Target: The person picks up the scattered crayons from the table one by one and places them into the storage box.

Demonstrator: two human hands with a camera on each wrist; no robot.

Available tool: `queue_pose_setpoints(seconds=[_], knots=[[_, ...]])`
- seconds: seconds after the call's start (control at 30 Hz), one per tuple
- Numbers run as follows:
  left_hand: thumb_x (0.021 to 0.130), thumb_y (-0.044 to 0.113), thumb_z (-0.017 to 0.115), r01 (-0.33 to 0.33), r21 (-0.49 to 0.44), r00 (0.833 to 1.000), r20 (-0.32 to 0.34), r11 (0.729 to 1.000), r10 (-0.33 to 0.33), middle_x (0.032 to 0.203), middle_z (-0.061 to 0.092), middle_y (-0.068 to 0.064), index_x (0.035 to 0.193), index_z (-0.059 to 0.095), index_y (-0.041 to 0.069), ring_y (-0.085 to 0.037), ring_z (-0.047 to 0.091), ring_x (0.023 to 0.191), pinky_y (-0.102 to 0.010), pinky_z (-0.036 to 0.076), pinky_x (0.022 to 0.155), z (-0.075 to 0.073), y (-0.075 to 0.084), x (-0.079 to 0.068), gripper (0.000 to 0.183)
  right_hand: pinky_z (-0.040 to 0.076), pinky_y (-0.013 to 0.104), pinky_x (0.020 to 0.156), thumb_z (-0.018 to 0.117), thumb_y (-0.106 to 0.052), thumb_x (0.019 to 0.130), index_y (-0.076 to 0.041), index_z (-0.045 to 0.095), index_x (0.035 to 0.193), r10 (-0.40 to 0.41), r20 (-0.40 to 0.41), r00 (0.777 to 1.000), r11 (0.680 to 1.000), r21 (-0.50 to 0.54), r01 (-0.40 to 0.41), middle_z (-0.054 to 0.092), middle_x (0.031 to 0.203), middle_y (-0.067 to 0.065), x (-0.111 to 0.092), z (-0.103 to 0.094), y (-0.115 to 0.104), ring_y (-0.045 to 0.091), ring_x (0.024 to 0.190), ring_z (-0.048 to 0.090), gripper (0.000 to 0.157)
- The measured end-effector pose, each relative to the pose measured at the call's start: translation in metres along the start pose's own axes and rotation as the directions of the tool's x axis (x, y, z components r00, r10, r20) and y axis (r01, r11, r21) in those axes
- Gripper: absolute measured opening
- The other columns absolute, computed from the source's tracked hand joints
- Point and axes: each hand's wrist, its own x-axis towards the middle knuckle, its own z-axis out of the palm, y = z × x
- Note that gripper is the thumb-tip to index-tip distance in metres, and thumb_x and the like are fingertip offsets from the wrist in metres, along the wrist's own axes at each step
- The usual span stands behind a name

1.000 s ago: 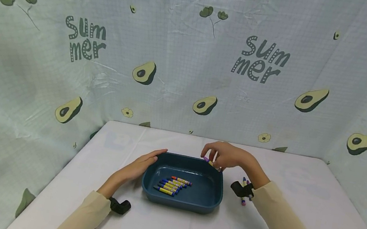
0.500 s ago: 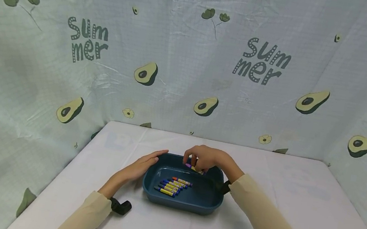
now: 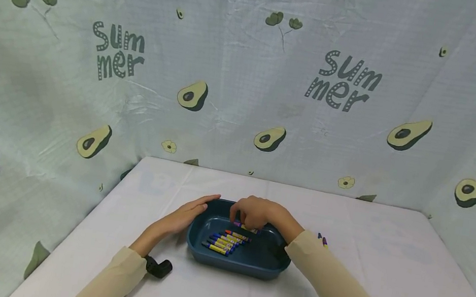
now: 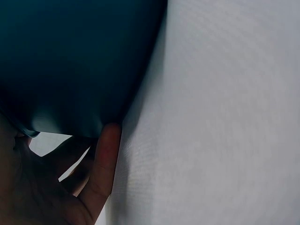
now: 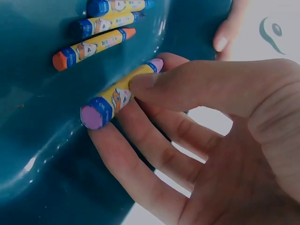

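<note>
Inside the dark blue tray (image 3: 235, 267), my right hand (image 3: 254, 211) pinches a purple crayon with a yellow wrapper (image 5: 123, 93) between thumb and fingers. It is low over the tray floor, behind a slanted row of several yellow-wrapped crayons (image 3: 220, 243). The nearest of that row is an orange crayon (image 5: 93, 48), seen in the right wrist view. My left hand (image 3: 181, 216) rests against the tray's left end with its fingers extended along the rim. In the left wrist view, a fingertip (image 4: 108, 140) touches the tray's outer wall.
Two more crayons (image 3: 322, 240) lie on the white tablecloth (image 3: 378, 262) right of the tray, partly hidden by the right sleeve. A black wrist camera (image 3: 159, 267) sits on the left wrist. A printed curtain (image 3: 241, 67) hangs behind the table.
My right hand has carried the purple crayon leftward from the tray's back right corner and lowered it in behind the row. The left hand stays at the tray's left end.
</note>
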Motion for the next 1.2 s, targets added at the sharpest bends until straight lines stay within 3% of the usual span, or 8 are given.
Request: queue_pose_setpoints(seconds=[0.3,0.53,0.7,1.2], knots=[[0.115,0.022,0.027,-0.011,-0.008,1.000,0.013,1.000,0.011,0.170,0.031,-0.010,0.164,0.032,0.017,-0.035,0.024,0.159,-0.062,0.019,0.128,0.003,-0.002,-0.001,0.049,0.057,0.031,0.071,0.065,0.007,0.091,-0.024,0.073,0.117,0.071,0.007,0.997,0.996,-0.061,-0.070,0.069,0.109,0.005,0.007,0.013,-0.002,0.016,0.089,0.061,0.041],[0.115,0.023,0.028,0.003,-0.009,1.000,0.006,1.000,-0.003,0.170,0.031,-0.009,0.163,0.032,0.019,-0.035,0.024,0.159,-0.062,0.019,0.128,0.004,-0.002,-0.003,0.049,0.049,0.026,0.058,0.064,0.005,0.093,-0.023,0.074,0.115,0.084,0.005,0.996,0.989,-0.125,-0.083,0.065,0.098,0.000,0.009,0.020,-0.005,0.014,0.077,0.057,0.037],[0.115,0.024,0.027,0.005,-0.003,1.000,0.000,1.000,-0.005,0.170,0.031,-0.009,0.163,0.032,0.019,-0.035,0.024,0.159,-0.063,0.019,0.128,0.004,-0.001,-0.002,0.049,0.046,0.026,0.058,0.063,0.003,0.095,-0.024,0.074,0.116,0.099,0.004,0.995,0.983,-0.159,-0.097,0.065,0.099,-0.002,0.011,0.024,-0.004,0.014,0.075,0.055,0.036],[0.115,0.023,0.028,-0.002,0.005,1.000,-0.004,1.000,0.002,0.170,0.031,-0.008,0.163,0.033,0.019,-0.033,0.024,0.160,-0.061,0.019,0.129,0.003,0.001,-0.002,0.049,0.056,0.028,0.070,0.064,0.011,0.090,-0.023,0.070,0.120,0.041,0.022,0.999,0.998,-0.044,-0.040,0.069,0.102,0.001,0.015,0.029,0.007,0.013,0.085,0.062,0.046]])
